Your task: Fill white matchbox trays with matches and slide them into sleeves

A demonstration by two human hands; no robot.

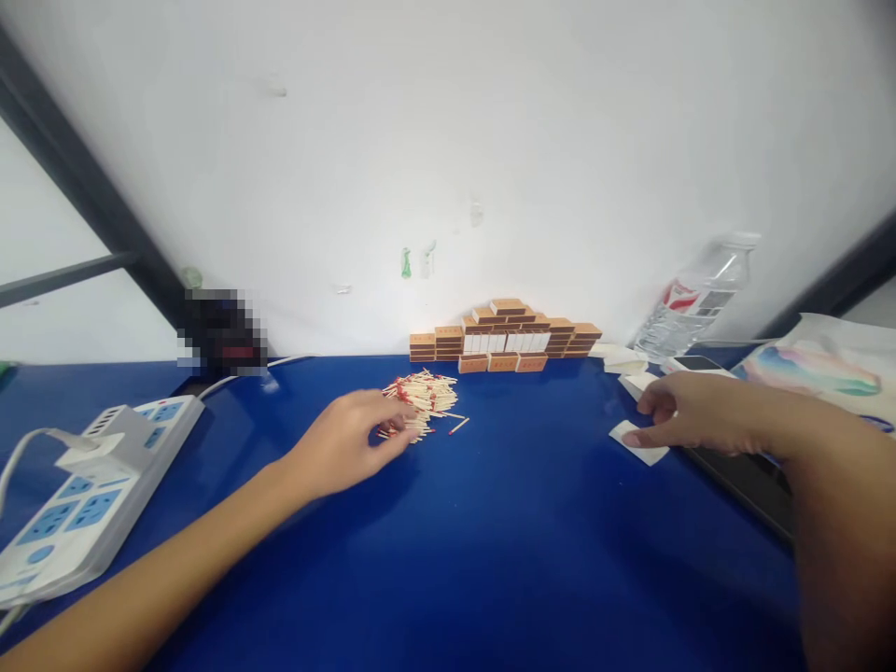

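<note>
My left hand (360, 439) is at the near left side of a loose pile of red-tipped matchsticks (434, 392). Its thumb and bent fingers close around a few of them. On the right, my right hand (700, 411) has its fingers curled and its thumb on a small white card (648, 455) at the table surface. Part of the card is hidden under the thumb. Another white piece (636, 383) lies just behind the fingers. Beyond the pile, brown matchboxes (504, 362) are stacked in a stepped wall, with a row of white-faced ones (508, 343) in the middle.
A clear plastic bottle (690, 303) stands tilted in view at the back right, by white slips (623, 359) and a colourful printed sheet (819, 369). A dark flat device (746, 485) lies under my right forearm. A power strip (98, 504) with cables occupies the left of the blue table (455, 560).
</note>
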